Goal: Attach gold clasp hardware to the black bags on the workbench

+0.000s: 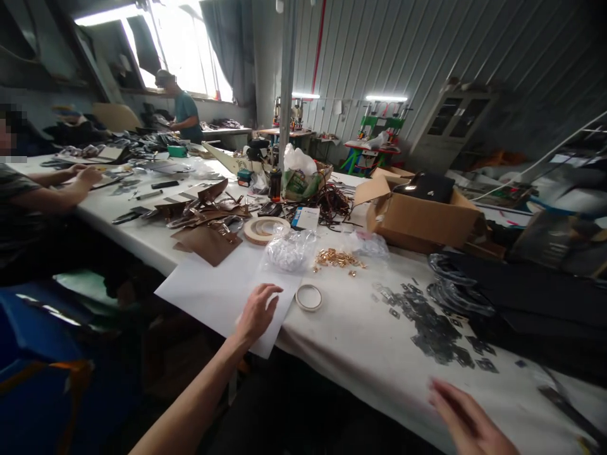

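Observation:
My left hand point(258, 311) hovers over a large white paper sheet point(202, 289) at the table's front edge. Its fingers are curved, with a gap between thumb and fingertips and nothing held. Just right of it lies a roll of tape point(309, 297), flat on the table. At the lower right, my right hand point(467, 414) is in front of the table edge, fingers stretched out and somewhat blurred; I see nothing in it. Beyond that hand is a spread pile of small dark flat pieces point(434, 325). Small gold-coloured metal parts point(337, 258) lie farther back.
A clear plastic bag point(289, 249), a larger tape roll point(266, 230) and brown sheets point(208, 243) sit behind the paper. An open cardboard box point(422, 218) stands back right, near black material point(531, 291). Two people work at the left, one point(23, 208) close by and one point(187, 114) farther off.

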`<state>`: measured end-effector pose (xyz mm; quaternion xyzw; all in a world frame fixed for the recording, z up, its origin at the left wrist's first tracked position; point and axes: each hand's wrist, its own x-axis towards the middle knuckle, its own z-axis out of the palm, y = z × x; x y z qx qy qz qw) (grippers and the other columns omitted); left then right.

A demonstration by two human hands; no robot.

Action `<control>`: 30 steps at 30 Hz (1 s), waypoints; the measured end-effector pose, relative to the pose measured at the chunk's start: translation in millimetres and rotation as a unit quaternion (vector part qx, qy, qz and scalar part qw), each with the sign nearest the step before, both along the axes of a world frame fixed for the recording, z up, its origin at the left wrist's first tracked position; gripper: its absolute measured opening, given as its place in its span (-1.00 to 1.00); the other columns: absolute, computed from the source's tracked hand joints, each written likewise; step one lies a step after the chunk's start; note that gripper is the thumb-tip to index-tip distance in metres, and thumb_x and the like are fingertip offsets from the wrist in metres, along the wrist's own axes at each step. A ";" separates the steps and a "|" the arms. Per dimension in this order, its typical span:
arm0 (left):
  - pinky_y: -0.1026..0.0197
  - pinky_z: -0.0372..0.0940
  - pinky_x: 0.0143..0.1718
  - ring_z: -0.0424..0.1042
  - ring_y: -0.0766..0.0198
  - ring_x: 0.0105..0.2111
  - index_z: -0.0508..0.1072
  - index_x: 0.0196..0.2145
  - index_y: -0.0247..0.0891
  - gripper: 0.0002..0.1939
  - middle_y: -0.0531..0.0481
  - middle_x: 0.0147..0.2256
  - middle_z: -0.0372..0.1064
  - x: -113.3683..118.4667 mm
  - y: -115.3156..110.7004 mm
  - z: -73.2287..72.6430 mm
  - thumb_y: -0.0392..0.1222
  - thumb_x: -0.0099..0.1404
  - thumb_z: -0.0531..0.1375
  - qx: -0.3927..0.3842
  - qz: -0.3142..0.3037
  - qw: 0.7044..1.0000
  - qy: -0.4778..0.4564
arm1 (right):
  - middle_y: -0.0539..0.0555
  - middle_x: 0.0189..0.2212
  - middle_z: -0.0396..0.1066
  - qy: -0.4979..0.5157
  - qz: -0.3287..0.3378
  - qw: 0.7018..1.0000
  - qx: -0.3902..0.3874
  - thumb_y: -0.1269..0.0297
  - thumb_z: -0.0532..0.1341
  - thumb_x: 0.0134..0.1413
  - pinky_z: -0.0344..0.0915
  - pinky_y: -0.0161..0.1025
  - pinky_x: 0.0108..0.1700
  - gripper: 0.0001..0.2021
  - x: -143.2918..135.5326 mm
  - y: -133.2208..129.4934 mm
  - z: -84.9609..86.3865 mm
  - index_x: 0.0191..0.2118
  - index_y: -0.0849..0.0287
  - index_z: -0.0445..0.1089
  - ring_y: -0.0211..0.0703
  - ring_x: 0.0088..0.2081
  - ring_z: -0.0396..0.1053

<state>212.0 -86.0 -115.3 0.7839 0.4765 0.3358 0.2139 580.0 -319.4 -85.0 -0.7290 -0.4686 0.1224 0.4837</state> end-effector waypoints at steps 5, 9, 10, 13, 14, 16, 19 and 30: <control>-0.05 0.29 0.23 0.32 0.05 0.21 0.47 0.15 -0.12 -0.61 -0.10 0.10 0.46 43.3 14.8 -9.4 -0.38 0.45 0.10 0.007 -0.223 0.971 0.083 | 0.18 -0.06 0.55 -0.019 0.174 0.984 -0.038 0.00 0.25 0.25 0.54 -0.05 -0.03 -0.67 -75.5 107.4 -46.9 -0.06 0.11 0.56 0.03 -0.07 0.54; -0.02 0.30 0.18 0.37 0.03 0.11 0.59 -0.05 -0.17 -0.79 -0.10 -0.09 0.52 58.0 29.1 -20.0 -0.21 0.49 0.16 0.016 -0.257 0.960 0.107 | 0.23 -0.06 0.51 -0.079 0.135 0.987 -0.027 0.12 0.25 0.26 0.41 0.09 0.14 -0.73 -119.1 153.4 -72.5 -0.07 0.15 0.54 0.11 0.01 0.46; 0.02 0.32 0.15 0.40 0.06 0.06 0.60 -0.08 -0.18 -0.80 -0.10 -0.13 0.51 59.3 30.7 -21.5 -0.16 0.50 0.17 0.013 -0.262 0.960 0.099 | 0.23 -0.07 0.50 -0.089 0.119 0.988 -0.029 0.11 0.25 0.26 0.39 0.11 0.14 -0.74 -124.0 157.1 -77.0 -0.08 0.15 0.54 0.12 0.01 0.45; 0.09 0.35 0.07 0.41 0.12 -0.03 0.61 -0.07 -0.17 -0.75 -0.10 -0.18 0.48 61.1 29.9 -23.4 -0.11 0.52 0.14 0.001 -0.257 0.963 0.077 | 0.23 -0.10 0.50 -0.095 0.086 0.991 -0.027 0.07 0.24 0.28 0.35 0.10 0.13 -0.73 -128.8 159.5 -84.7 -0.11 0.16 0.53 0.12 -0.03 0.43; 0.10 0.36 0.06 0.41 0.13 -0.04 0.61 -0.06 -0.17 -0.74 -0.10 -0.17 0.47 61.5 28.4 -23.4 -0.10 0.53 0.13 -0.002 -0.254 0.964 0.074 | 0.22 -0.11 0.50 -0.087 0.082 0.992 -0.026 0.06 0.23 0.30 0.36 0.08 0.11 -0.72 -128.5 159.4 -85.6 -0.11 0.15 0.53 0.10 -0.05 0.43; 0.10 0.36 0.05 0.40 0.14 -0.05 0.60 -0.04 -0.17 -0.72 -0.10 -0.17 0.47 62.4 24.9 -23.0 -0.09 0.54 0.11 -0.007 -0.254 0.965 0.066 | 0.18 -0.15 0.51 -0.065 0.083 0.994 -0.028 0.05 0.21 0.33 0.37 0.02 0.06 -0.73 -126.9 159.4 -85.2 -0.14 0.13 0.52 0.06 -0.09 0.44; 0.11 0.36 0.04 0.40 0.15 -0.06 0.58 0.00 -0.15 -0.70 -0.10 -0.16 0.46 64.7 20.7 -22.6 -0.10 0.56 0.07 -0.016 -0.260 0.964 0.045 | 0.16 -0.20 0.51 -0.040 0.087 0.995 -0.025 0.04 0.19 0.34 0.39 -0.02 0.02 -0.73 -124.4 160.1 -82.5 -0.20 0.11 0.51 0.03 -0.12 0.45; 0.16 0.40 -0.04 0.45 0.15 -0.09 0.57 -0.02 -0.20 -0.71 -0.12 -0.15 0.45 70.4 17.5 -21.4 -0.12 0.56 0.06 -0.036 -0.249 0.968 0.027 | 0.13 -0.24 0.53 0.023 0.064 0.997 -0.041 0.05 0.24 0.26 0.41 -0.09 -0.07 -0.76 -122.6 160.9 -77.9 -0.23 0.11 0.49 0.00 -0.21 0.48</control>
